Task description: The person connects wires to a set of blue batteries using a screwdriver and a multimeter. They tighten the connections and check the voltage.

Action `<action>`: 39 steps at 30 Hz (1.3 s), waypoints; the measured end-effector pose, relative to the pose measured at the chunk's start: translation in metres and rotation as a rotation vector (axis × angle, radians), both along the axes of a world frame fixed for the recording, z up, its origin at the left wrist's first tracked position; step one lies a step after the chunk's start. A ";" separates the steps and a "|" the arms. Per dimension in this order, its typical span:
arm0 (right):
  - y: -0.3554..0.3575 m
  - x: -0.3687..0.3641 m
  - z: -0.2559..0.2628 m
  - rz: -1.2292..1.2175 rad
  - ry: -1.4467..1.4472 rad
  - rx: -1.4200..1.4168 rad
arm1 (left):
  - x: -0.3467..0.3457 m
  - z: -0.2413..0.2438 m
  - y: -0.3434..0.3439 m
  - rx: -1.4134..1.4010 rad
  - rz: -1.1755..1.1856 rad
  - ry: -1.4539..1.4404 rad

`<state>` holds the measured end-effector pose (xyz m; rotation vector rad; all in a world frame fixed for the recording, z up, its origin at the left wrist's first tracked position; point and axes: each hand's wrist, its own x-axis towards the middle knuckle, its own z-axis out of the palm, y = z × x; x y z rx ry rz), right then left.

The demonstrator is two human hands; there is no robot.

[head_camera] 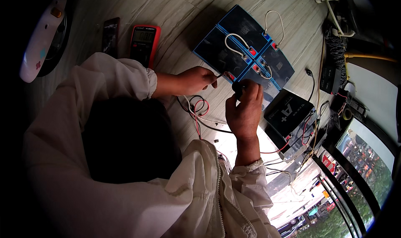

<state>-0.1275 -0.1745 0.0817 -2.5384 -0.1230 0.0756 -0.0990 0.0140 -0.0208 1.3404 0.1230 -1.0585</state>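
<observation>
Four black batteries with blue edges stand together on the floor; the left one point(214, 50) bears a red terminal point(230, 76) at its near corner. My left hand point(195, 80) pinches a thin dark lead point(220, 75) whose end reaches this terminal. In my right hand point(246, 112) is a black-handled tool point(237, 89), probably a screwdriver, pointed towards the same terminal. Its tip is too small to make out. Short white cables point(230, 39) loop between the terminals of neighbouring batteries.
A red multimeter point(155, 43) and a phone point(111, 34) lie beyond my left forearm. To the right stands another black battery point(289, 112) with red wires. Loose black, red and white cables point(200, 112) coil on the tiled floor point(175, 6). A glass door point(366, 162) is at lower right.
</observation>
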 end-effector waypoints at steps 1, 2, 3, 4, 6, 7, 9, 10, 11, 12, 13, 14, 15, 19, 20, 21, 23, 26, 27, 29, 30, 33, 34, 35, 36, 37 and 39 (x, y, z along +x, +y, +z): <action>0.000 -0.001 0.000 -0.001 0.010 0.012 | -0.001 0.000 0.000 0.006 0.003 -0.007; 0.001 -0.001 0.000 -0.016 0.010 0.051 | -0.001 0.000 0.000 0.012 0.006 -0.014; 0.002 -0.001 0.001 -0.035 0.010 0.088 | -0.001 0.001 -0.001 0.012 0.003 -0.016; 0.003 -0.001 0.001 -0.054 0.010 0.126 | 0.000 0.003 -0.001 0.012 0.001 -0.018; 0.004 0.000 0.003 -0.078 0.045 -0.013 | 0.001 0.005 -0.001 0.024 -0.008 -0.023; 0.004 0.001 0.004 -0.090 0.063 -0.082 | 0.001 0.006 0.000 0.035 -0.015 -0.026; 0.004 0.001 0.003 -0.102 0.082 -0.092 | 0.002 0.007 0.000 0.040 -0.021 -0.029; 0.004 0.001 0.003 -0.098 0.100 -0.075 | 0.001 0.006 0.000 0.034 -0.021 -0.030; 0.004 0.001 0.003 -0.094 0.119 -0.058 | 0.001 0.005 0.000 0.029 -0.021 -0.030; 0.003 0.001 0.003 -0.054 0.082 -0.053 | 0.001 0.004 0.000 0.025 -0.018 -0.039; 0.001 0.001 0.004 -0.013 0.045 -0.048 | 0.001 0.004 0.000 0.022 -0.015 -0.048; 0.001 0.000 0.004 0.027 0.009 -0.042 | 0.001 0.004 0.000 0.019 -0.012 -0.057; 0.000 0.000 0.003 0.028 0.008 -0.005 | 0.000 0.003 0.000 0.026 -0.018 -0.055; 0.001 -0.003 -0.004 -0.007 -0.029 0.092 | 0.000 0.003 0.000 0.037 -0.020 -0.050; 0.002 -0.003 -0.005 -0.025 -0.047 0.103 | 0.000 0.003 0.000 0.036 -0.016 -0.049; 0.004 -0.003 -0.002 -0.082 0.023 0.093 | 0.001 0.004 0.000 0.036 -0.019 -0.047; 0.008 -0.001 0.005 -0.195 0.163 0.074 | 0.002 0.005 0.000 0.036 -0.027 -0.043; 0.006 -0.001 0.002 -0.174 0.115 0.016 | 0.001 0.005 0.000 0.048 -0.036 -0.052; 0.005 -0.001 0.000 -0.135 0.082 0.007 | 0.002 0.006 0.000 0.051 -0.036 -0.051; 0.002 -0.001 -0.002 -0.057 0.014 -0.012 | 0.002 0.008 0.000 0.057 -0.036 -0.048; 0.002 -0.002 -0.003 -0.048 0.011 -0.003 | 0.002 0.007 0.000 0.057 -0.037 -0.046; 0.001 -0.003 -0.003 -0.024 0.010 0.011 | 0.002 0.005 0.001 0.057 -0.040 -0.042; 0.000 -0.003 -0.003 -0.017 0.013 0.009 | 0.002 0.005 0.001 0.058 -0.041 -0.041; 0.000 -0.003 -0.003 -0.010 0.017 0.008 | 0.001 0.005 0.001 0.059 -0.041 -0.040; 0.000 -0.003 -0.003 -0.004 0.017 -0.001 | 0.002 0.005 0.001 0.058 -0.038 -0.042; -0.001 -0.002 -0.003 0.002 0.017 -0.009 | 0.001 0.006 0.000 0.057 -0.034 -0.044; 0.000 -0.002 -0.002 0.006 0.019 -0.007 | 0.001 0.006 0.000 0.054 -0.030 -0.047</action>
